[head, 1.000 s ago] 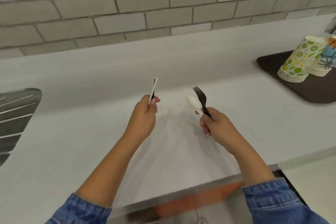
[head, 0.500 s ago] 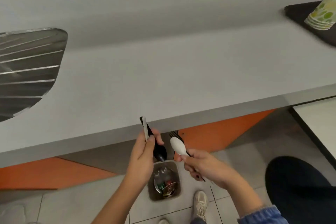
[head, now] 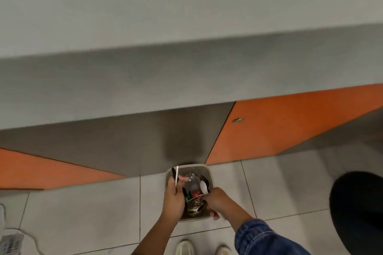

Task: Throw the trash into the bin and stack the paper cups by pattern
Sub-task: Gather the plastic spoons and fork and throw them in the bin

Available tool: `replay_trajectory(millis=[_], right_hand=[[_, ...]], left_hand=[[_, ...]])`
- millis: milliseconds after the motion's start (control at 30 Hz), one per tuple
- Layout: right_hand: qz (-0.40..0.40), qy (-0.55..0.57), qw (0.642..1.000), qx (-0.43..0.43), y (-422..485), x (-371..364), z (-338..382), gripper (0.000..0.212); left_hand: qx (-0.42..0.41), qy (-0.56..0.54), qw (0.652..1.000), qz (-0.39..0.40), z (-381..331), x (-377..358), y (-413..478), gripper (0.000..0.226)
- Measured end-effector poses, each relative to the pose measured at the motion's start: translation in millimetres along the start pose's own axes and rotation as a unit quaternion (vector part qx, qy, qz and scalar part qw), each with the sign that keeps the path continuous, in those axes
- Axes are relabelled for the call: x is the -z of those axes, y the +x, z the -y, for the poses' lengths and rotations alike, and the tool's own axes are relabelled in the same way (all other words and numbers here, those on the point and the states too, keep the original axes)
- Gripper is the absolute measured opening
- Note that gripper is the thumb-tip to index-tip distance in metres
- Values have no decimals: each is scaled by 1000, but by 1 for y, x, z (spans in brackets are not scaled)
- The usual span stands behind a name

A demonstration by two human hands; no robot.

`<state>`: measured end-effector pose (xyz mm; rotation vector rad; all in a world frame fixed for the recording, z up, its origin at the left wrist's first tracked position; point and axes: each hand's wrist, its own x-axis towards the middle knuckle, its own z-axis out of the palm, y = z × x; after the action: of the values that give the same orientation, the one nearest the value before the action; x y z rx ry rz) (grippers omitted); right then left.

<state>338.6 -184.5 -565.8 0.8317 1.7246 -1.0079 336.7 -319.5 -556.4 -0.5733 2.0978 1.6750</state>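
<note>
Plastic cutlery has travelled from counter height to directly above the bin (head: 209,168) on the floor; left hand (head: 173,197) stays clamped on two sticks (head: 175,175), right hand (head: 215,200) on spoon (head: 203,188) and fork (head: 203,179); dropping seems next; cups out of view

Premises appear to be a canteen or break-room service area. Evidence: a long grey laminate counter (head: 186,16) with a deep front edge, orange and grey cabinet panels (head: 279,126) beneath it, a pale tiled floor (head: 83,209), and a small waste bin (head: 209,174) on the floor against the cabinet base, containing food-related rubbish.
</note>
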Motion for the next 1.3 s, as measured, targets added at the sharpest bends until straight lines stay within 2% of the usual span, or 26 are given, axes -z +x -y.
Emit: replay_trajectory(millis=[100, 167, 267, 367, 433, 567, 667, 800, 900, 1033, 1200, 1300], right_hand=[[-6, -1, 1000, -9, 36, -10, -5, 32], [-20, -55, 998, 20, 51, -12, -8, 46], [-45, -111, 991, 64, 61, -10, -13, 58], [-56, -136, 986, 75, 51, -4, -14, 67], [-68, -136, 984, 94, 29, 2, -7, 65], [-113, -82, 980, 144, -27, 20, 11, 45], [-154, -56, 971, 176, -77, 37, 26, 36], [-213, 24, 955, 206, -149, 70, 42, 20], [-274, 67, 926, 252, -208, 102, 49, 13], [-377, 140, 864, 302, -274, 145, 43, 26], [-478, 211, 790, 320, -335, 203, 20, 28], [-516, 230, 762, 315, -363, 239, -3, 24]], left_hand=[[22, 28, 999, 17, 34, -9, 23, 15], [35, 63, 997, 38, 48, -12, 31, 16], [61, 101, 992, 37, 56, -11, 35, 50], [73, 125, 989, 38, 44, -6, 24, 58], [58, 144, 988, 29, 29, -3, 15, 52], [24, 148, 989, 1, -17, 2, -10, 32], [-43, 164, 985, 13, -64, 4, -32, 21], [-133, 209, 968, 45, -128, 3, -63, 19], [-198, 209, 954, 83, -182, -4, -92, 21], [-283, 202, 928, 131, -254, -23, -124, 19], [-352, 203, 887, 219, -333, -70, -158, 18], [-373, 189, 870, 261, -370, -113, -181, 17]])
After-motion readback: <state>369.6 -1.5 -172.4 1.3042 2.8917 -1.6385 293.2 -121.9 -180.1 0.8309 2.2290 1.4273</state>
